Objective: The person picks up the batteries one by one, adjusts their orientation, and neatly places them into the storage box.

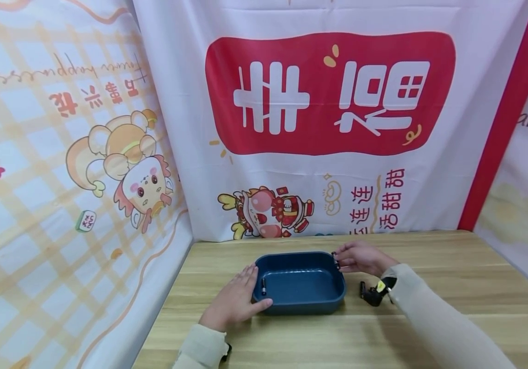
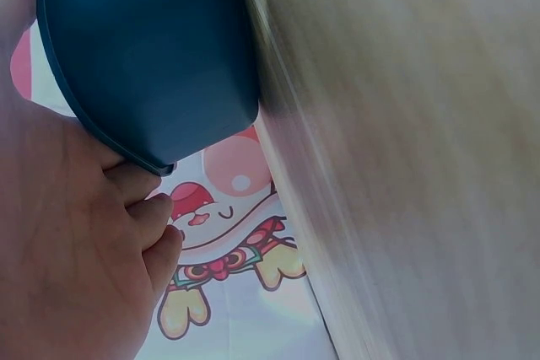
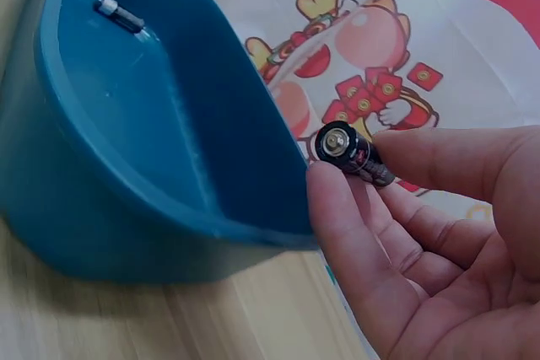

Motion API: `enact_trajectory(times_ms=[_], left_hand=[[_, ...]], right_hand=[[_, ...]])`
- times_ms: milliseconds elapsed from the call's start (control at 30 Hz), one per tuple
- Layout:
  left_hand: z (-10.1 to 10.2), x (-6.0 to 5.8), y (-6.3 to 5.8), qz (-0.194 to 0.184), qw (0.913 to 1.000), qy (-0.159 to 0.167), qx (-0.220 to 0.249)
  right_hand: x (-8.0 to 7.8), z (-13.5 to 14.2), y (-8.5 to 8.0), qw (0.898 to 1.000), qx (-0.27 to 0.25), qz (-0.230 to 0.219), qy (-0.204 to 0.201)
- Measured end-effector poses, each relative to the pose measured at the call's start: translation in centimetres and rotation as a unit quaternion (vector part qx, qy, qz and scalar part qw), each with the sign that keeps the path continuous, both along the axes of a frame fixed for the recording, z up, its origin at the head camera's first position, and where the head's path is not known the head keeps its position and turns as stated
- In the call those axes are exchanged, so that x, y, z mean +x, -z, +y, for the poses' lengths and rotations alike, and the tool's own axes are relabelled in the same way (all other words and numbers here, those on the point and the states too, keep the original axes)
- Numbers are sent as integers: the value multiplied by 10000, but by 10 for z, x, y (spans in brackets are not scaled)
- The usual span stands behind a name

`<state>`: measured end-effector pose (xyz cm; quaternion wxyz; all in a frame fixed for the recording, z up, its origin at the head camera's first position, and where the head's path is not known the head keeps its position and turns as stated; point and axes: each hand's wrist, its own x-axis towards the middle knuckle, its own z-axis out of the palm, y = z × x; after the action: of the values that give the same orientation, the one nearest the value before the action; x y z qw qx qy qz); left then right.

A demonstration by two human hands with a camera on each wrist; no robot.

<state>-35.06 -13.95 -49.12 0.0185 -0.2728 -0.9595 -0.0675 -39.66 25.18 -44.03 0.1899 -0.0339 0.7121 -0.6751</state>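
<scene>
A dark blue rectangular box [image 1: 300, 308] with rounded corners stands on the wooden table. At its left end my left hand [image 1: 231, 300] rests on the rim, fingers along the left edge and thumb over the front edge. My right hand [image 1: 364, 258] is beside the right rim and pinches a black battery [image 3: 359, 153] between thumb and fingers. That battery's metal end faces the right wrist camera. Inside the box, near the left end, lies another small dark battery [image 1: 264, 287], also visible in the right wrist view.
The wooden table [image 1: 429, 318] extends in front of the box and to both sides. Behind it hangs a white cloth [image 1: 190, 169] with red prints, and a patterned cloth [image 1: 28, 205] covers the left side. A black device [image 1: 374, 294] is strapped at the right wrist.
</scene>
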Motion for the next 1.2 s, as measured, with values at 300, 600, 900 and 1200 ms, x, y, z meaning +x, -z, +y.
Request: enact_trajectory(times_ms=[300,600,900,1200], left_hand=[[0,-1,1,92,9999,36,-70],[-2,-2,2,89,9998,-16,-181],[2,0,2,106,9997,43,-211],[1,1,-1,193,9994,2,-274]], right_hand=[[-4,-25,3,9995,273,-35,139],[-3,-40,6,9997,222,62,-116],[-5,-52,17,9996,169,129,-188],[-7,-72,19,9988,11,224,-426]])
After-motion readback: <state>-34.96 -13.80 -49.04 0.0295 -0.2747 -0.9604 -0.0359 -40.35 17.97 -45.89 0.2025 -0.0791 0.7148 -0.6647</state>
